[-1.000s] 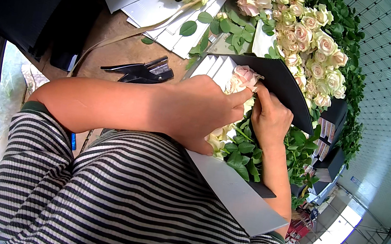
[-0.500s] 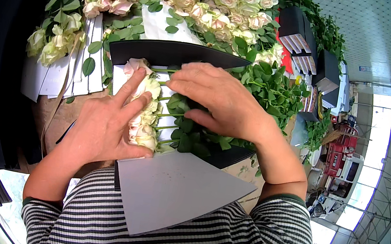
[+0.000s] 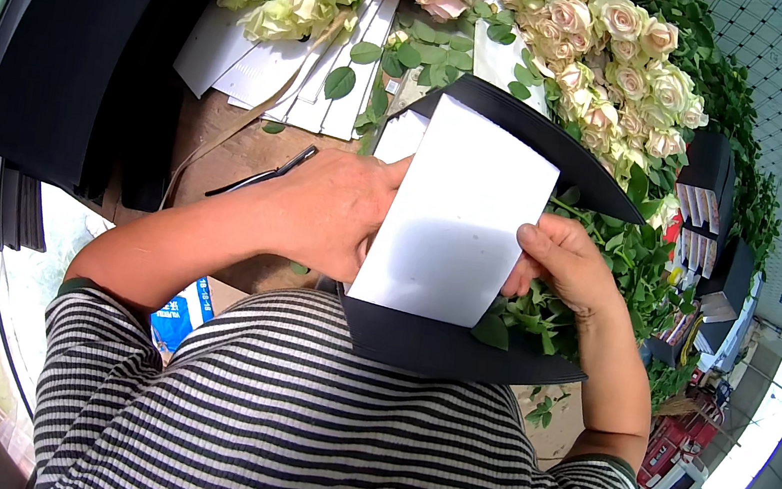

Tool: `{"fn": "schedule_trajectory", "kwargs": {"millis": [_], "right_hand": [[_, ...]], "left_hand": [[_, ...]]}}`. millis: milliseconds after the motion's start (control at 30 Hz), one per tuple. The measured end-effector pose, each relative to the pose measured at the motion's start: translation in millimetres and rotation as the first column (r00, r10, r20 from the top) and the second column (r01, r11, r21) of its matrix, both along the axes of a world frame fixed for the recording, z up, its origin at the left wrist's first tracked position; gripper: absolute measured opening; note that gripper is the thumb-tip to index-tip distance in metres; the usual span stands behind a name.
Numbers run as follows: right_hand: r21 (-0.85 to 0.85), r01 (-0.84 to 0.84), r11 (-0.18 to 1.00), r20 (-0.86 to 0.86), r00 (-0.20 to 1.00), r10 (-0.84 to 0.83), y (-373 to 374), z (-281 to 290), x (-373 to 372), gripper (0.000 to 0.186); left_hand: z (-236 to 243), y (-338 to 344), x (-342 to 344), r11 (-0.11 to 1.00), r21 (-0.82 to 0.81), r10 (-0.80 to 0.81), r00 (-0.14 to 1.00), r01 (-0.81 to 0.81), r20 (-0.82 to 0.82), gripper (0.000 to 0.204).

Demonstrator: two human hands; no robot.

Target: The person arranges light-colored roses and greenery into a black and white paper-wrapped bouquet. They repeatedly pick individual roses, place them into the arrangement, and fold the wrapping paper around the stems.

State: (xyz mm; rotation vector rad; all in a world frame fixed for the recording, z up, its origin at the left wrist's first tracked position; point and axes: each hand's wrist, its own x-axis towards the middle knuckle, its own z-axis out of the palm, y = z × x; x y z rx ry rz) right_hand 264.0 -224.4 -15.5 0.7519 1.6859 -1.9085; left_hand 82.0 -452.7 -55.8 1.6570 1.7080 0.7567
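A white card sheet (image 3: 460, 220) lies tilted over the middle of a black wrapping sheet (image 3: 456, 347), whose far and near flaps stand up around it. My right hand (image 3: 570, 261) pinches the card's right edge, thumb on top and fingers beneath. At the card's left edge is my left hand (image 3: 330, 210), its fingers mostly hidden behind the card. Green rose leaves (image 3: 541, 320) stick out to the right from under the card. The rose heads inside the wrap are hidden now.
Cream-pink roses (image 3: 619, 71) are heaped at the far right, with more roses (image 3: 294, 12) at the far left on white cardboard strips (image 3: 332, 99). A black-handled tool (image 3: 266, 170) lies left of my left forearm. Black sheets (image 3: 64, 64) hang at left.
The white card now covers the rose heads my left hand was spread over. My right hand has left the stems and holds the card. The grey near flap has folded up, showing black.
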Motion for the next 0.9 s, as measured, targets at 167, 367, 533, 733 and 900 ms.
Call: {"fn": "schedule_trajectory", "kwargs": {"millis": [167, 367, 533, 733, 900], "right_hand": [[-0.038, 0.01, 0.999, 0.219, 0.976, -0.001, 9.2, -22.7, -9.0, 0.034], [0.093, -0.007, 0.996, 0.244, 0.97, -0.016, -1.8, -14.5, -12.6, 0.033], [0.58, -0.308, 0.754, 0.237, 0.949, 0.206, -12.9, 15.8, -23.9, 0.029], [0.96, 0.276, 0.053, -0.226, 0.645, 0.73, -32.6, 57.9, -94.2, 0.022], [0.982, 0.188, 0.008, -0.127, 0.63, 0.767, -21.6, 42.6, -81.2, 0.017]], "left_hand": [[-14.2, -6.7, -23.0, 0.998, 0.064, -0.053, 0.842, 0.022, 0.537, 0.045], [15.5, 2.7, 22.4, 0.827, 0.501, 0.185, 0.964, -0.257, 0.19, 0.034], [-17.2, 13.9, 43.5, 0.853, 0.509, 0.009, 0.974, 0.11, -0.226, 0.052], [-16.0, 13.2, 48.0, 0.911, 0.357, -0.047, 0.914, 0.205, -0.403, 0.05], [-15.3, 12.4, 45.6, 0.924, 0.321, -0.032, 0.879, 0.207, -0.476, 0.051]]}}
